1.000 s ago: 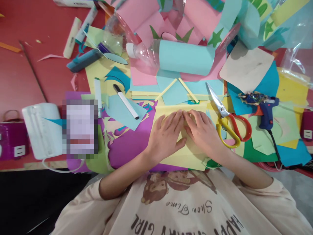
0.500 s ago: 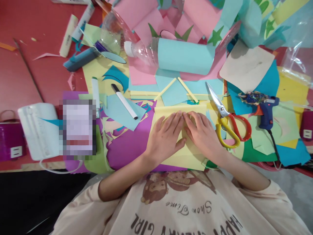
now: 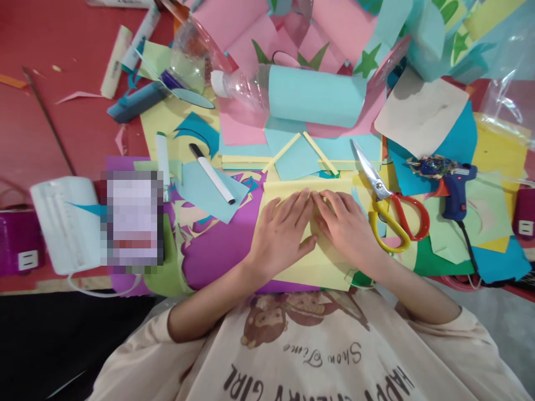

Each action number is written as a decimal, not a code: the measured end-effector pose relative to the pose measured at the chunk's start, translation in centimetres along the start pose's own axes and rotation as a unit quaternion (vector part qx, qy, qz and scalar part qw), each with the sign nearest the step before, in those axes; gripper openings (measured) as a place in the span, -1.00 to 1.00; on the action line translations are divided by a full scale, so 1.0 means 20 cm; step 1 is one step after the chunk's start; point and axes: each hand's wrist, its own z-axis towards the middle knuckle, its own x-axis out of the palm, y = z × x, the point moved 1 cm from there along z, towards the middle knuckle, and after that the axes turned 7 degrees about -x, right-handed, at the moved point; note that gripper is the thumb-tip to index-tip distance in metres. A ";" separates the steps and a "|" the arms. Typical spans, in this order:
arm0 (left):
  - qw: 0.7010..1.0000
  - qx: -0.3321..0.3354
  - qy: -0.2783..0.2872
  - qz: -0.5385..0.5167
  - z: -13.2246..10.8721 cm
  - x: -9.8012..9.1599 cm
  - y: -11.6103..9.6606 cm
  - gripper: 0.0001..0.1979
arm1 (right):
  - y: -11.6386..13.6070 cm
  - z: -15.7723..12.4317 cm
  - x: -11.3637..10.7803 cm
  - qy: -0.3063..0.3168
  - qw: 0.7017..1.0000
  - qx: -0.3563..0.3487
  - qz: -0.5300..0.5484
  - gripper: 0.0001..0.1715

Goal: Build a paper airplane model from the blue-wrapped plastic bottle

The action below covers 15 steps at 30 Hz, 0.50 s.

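A sheet of pale yellow paper (image 3: 311, 270) lies in front of me, its far strip creased or folded near the top edge. Flat on its left half rests my left hand (image 3: 284, 234), fingers stretched forward. My right hand (image 3: 345, 225) presses on the right half, its fingers stretched too, and the fingertips of both hands nearly meet in the middle. Red-and-yellow handled scissors (image 3: 387, 197) lie partly open just right of my right hand. A white marker with a black cap (image 3: 212, 174) sits on light blue paper (image 3: 188, 178) to the left.
Beyond my hands lies a plastic bottle wrapped in light blue paper (image 3: 315, 96). A blue glue gun (image 3: 455, 192) rests at right, its cord trailing over the near edge. A blurred phone-like device (image 3: 134, 217) and a white pouch (image 3: 67, 225) are at left. Paper scraps surround everything.
Both hands stay in nearly the same place on the yellow paper. The view shifts very slightly; nothing else visibly moves.
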 end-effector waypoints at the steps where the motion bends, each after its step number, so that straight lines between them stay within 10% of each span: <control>1: 1.000 -0.001 0.004 -0.005 0.01 -0.01 0.00 -0.45 | 0.00 0.01 0.00 0.007 1.000 0.000 0.000 -0.50; 15: 0.999 -0.011 0.048 -0.005 0.07 -0.05 0.02 -0.47 | -0.01 0.07 0.01 0.054 0.998 0.026 -0.026 -0.41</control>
